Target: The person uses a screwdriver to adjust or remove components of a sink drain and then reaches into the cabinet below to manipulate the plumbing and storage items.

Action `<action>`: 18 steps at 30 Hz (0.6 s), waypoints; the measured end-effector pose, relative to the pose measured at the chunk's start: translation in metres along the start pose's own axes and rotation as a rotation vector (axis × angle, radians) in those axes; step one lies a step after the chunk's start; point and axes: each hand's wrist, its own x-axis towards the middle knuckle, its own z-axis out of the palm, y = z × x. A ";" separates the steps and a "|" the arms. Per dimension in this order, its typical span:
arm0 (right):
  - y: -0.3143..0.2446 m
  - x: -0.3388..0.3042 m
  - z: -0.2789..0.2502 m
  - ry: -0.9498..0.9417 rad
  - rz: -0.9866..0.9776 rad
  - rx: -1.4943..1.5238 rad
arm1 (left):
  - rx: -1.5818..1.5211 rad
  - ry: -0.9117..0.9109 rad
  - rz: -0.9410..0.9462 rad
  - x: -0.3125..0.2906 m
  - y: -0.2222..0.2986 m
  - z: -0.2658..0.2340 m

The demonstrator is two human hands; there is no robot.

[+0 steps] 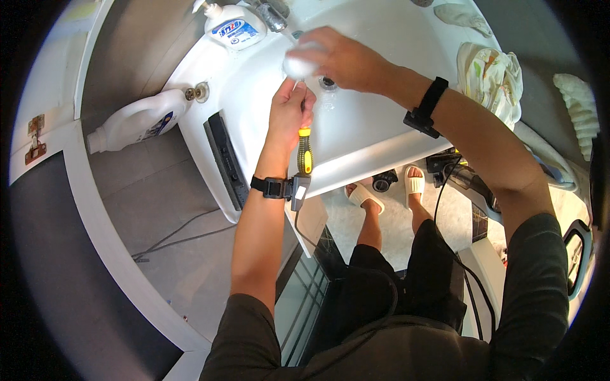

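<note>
Left hand [291, 113]: grip closed on tool [305, 152], over sink [387, 136]
Tool axis: handle toward body
White item [298, 67]: blurred, beyond left grip, at tool's far end
Right hand [346, 61]: nearer it, fingers wrapped round

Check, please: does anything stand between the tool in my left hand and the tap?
Yes. In this view, the blurred white thing in your right hand stands between the tool and the tap. Their spacing in depth, I cannot tell.
</note>
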 end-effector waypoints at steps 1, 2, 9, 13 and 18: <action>0.002 -0.001 -0.001 -0.045 -0.213 -0.020 | -0.003 -0.004 0.001 0.000 -0.001 0.000; 0.013 -0.001 -0.002 -0.072 -0.193 -0.044 | 0.009 -0.005 0.009 -0.001 -0.001 -0.001; 0.020 0.005 -0.006 -0.172 -0.313 -0.115 | -0.011 0.000 -0.015 -0.005 -0.009 -0.006; 0.032 0.010 -0.018 -0.076 -0.226 -0.237 | -0.013 -0.085 0.022 -0.008 -0.005 -0.005; 0.039 -0.006 -0.020 -0.146 -0.239 -0.229 | 0.010 -0.087 0.020 -0.009 -0.007 -0.001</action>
